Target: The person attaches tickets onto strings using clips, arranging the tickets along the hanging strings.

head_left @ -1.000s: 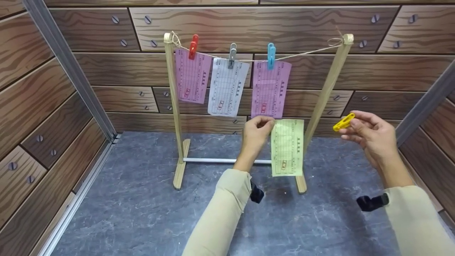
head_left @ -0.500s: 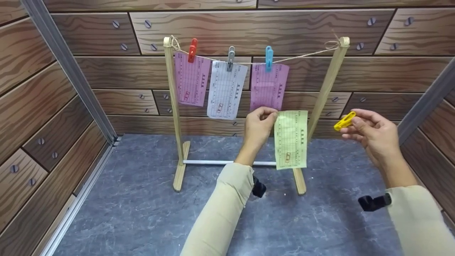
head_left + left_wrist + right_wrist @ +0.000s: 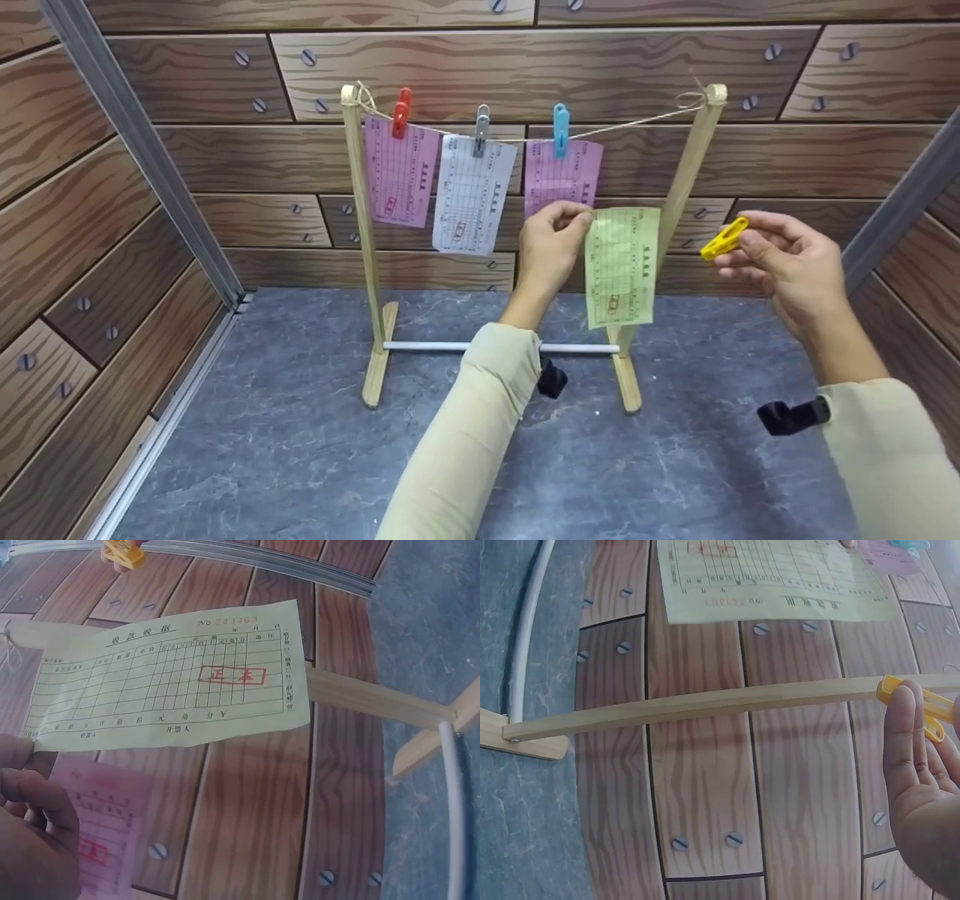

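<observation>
In the head view my left hand pinches the top left corner of a yellow-green receipt slip, which hangs below the string. My right hand, further right, holds a yellow clothespin between thumb and fingers. On the string, a red clothespin holds a pink slip, a grey clothespin a white slip, and a blue clothespin another pink slip. My left hand covers the lower part of that last slip. Printed lines and a red stamp show on the green slip.
Wooden posts on both sides carry the string, with a white rod joining their feet. The stand sits on a dark marbled tabletop. Wood-patterned panels rise behind and at the sides.
The left hand has risen with the green slip and shifted slightly right, nearer the string. The right hand still holds the yellow clothespin and has moved little. The whole head view has shifted slightly.
</observation>
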Tool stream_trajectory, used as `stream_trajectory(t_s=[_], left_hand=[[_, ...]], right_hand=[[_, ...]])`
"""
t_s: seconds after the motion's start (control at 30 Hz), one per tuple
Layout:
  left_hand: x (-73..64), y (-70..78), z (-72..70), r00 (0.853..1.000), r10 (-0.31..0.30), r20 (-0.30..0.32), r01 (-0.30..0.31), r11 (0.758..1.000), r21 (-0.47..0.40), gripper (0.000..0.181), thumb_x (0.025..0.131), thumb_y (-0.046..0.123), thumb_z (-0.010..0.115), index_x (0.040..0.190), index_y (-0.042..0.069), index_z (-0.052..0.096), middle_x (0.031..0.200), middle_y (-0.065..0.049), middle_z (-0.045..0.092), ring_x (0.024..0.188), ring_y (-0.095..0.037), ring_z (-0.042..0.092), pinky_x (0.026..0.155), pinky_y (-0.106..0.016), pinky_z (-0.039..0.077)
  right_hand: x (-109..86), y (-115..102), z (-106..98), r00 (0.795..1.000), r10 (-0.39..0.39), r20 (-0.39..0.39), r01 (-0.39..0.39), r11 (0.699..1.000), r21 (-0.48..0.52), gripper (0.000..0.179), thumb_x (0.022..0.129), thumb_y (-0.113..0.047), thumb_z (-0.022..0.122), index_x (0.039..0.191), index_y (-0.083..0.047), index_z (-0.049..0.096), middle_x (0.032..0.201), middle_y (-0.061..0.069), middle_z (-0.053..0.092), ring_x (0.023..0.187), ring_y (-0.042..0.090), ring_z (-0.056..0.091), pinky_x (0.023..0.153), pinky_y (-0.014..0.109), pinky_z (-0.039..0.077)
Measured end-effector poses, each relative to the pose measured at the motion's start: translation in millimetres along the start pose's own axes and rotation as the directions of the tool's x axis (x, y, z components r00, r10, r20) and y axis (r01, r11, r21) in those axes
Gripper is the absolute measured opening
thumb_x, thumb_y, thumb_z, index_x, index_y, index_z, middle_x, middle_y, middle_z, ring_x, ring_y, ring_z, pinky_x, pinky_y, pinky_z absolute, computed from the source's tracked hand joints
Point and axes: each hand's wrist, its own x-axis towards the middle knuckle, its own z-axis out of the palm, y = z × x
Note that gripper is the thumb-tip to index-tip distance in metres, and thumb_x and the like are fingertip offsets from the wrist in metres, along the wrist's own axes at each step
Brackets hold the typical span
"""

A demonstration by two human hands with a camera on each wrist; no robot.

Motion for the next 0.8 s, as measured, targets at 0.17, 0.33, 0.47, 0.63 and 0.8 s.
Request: stream_trajectory(t_s=[0.17,0.33,0.47,0.63,0.8], left_hand=[[5.4,10.5,5.3,1.000,0.018,-0.012,-0.018,0.999,0.028,0.007,0.093,0.007,0.070,0.096,0.002,0.076,0.074,0.005,0.066,0.062,-0.004,0.052,0.058,-0.020,0.044],[11.6,20.8,11.4,0.999,0.017,-0.029,-0.018,1.000,-0.020,0.007,0.093,0.004,0.070,0.095,0.000,0.075,0.076,0.002,0.068,0.063,-0.003,0.053,0.059,-0.020,0.045],[17.4,27.6,15.6,0.998,0.031,-0.055,-0.034,0.997,-0.067,0.007,0.092,0.001,0.070,0.095,-0.003,0.074,0.077,-0.001,0.069,0.064,-0.003,0.054,0.060,-0.019,0.045],[23.0,34.5,19.4,0.995,0.058,-0.084,-0.065,0.995,-0.079,0.005,0.091,0.000,0.071,0.093,-0.004,0.073,0.075,0.000,0.067,0.064,-0.002,0.053,0.059,-0.019,0.044],[28.4,42.9,24.4,0.993,0.074,-0.093,-0.081,0.994,-0.075,0.005,0.091,0.000,0.072,0.093,-0.004,0.073,0.075,0.000,0.068,0.064,-0.001,0.054,0.059,-0.018,0.045]], right_hand=[[4.9,-5.9,7.3,1.000,-0.020,0.000,0.020,1.000,-0.021,0.022,0.095,0.012,0.059,0.117,0.013,0.062,0.094,0.021,0.071,0.068,0.029,0.072,0.062,0.035,0.059],[10.7,-11.8,16.2,0.999,-0.035,0.013,0.035,0.999,-0.032,0.024,0.094,0.012,0.060,0.118,0.014,0.062,0.094,0.022,0.070,0.068,0.030,0.072,0.062,0.036,0.058],[15.0,-16.7,22.5,0.999,-0.049,0.021,0.050,0.998,-0.047,0.024,0.095,0.011,0.059,0.118,0.014,0.062,0.094,0.022,0.070,0.068,0.030,0.072,0.062,0.036,0.058],[22.1,-25.1,30.1,0.998,-0.053,0.021,0.053,0.998,-0.025,0.026,0.093,0.012,0.061,0.119,0.017,0.059,0.095,0.024,0.069,0.068,0.031,0.072,0.061,0.036,0.058],[30.8,-35.2,39.6,0.999,-0.045,0.021,0.045,0.999,-0.001,0.027,0.091,0.013,0.064,0.117,0.016,0.060,0.095,0.026,0.069,0.067,0.032,0.072,0.061,0.037,0.058]])
